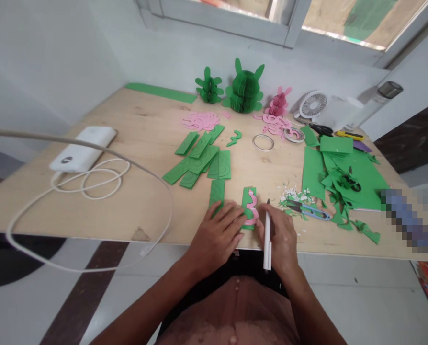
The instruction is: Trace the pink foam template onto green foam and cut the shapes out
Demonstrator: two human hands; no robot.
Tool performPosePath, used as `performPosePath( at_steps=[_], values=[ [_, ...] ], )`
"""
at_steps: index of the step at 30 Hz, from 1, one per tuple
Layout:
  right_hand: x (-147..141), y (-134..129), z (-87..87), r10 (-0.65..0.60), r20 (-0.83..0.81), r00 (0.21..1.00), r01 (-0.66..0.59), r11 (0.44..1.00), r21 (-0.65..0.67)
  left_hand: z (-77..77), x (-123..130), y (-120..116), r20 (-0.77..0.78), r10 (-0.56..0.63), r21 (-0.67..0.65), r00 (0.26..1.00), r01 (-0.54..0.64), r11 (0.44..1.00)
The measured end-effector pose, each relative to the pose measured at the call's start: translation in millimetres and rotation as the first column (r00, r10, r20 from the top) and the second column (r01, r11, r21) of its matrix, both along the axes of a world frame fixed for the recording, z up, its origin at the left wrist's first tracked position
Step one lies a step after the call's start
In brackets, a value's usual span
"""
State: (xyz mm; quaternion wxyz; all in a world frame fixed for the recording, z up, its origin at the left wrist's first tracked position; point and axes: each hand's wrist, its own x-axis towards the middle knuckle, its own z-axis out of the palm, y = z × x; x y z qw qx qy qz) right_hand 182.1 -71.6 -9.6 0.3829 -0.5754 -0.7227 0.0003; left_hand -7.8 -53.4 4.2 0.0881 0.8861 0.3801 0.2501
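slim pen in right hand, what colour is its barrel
The slim pen has a white barrel, head view.

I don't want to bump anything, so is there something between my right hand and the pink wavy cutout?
Nothing visible: your right hand, holding the white pen, is right beside the pink wavy cutout, which lies on a green paper strip.

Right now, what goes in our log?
left hand: at green strip | right hand: holding white pen | pink cutout: on strip

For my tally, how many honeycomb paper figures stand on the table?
3, near the wall: a small green figure, a large green figure right of it, and a pink figure left of the white fan.
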Motion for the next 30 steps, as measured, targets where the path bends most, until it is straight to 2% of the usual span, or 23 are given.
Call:
performPosePath(
  at_steps=[4, 10, 30],
  values=[
    [4.4, 0.0, 3.7, 0.143, 0.070, 0.987, -0.138, 0.987, -0.080, 2.4, -1.9, 7.4, -0.046, 0.000, 0.005, 0.999, 0.000, 1.000],
    [1.8, 2.9, 6.4, 0.238, 0.140, 0.961, -0.220, 0.967, -0.131, -0.9, -2.0, 12.0, -0.055, -0.019, -0.006, 0.998, 0.019, 1.000],
    [-0.1, 8.0, 6.0, 0.258, 0.161, 0.953, -0.228, 0.956, -0.185, -0.2, -4.4, 12.3, -0.010, -0.010, -0.038, 1.000, 0.009, 0.999]
  ],
)
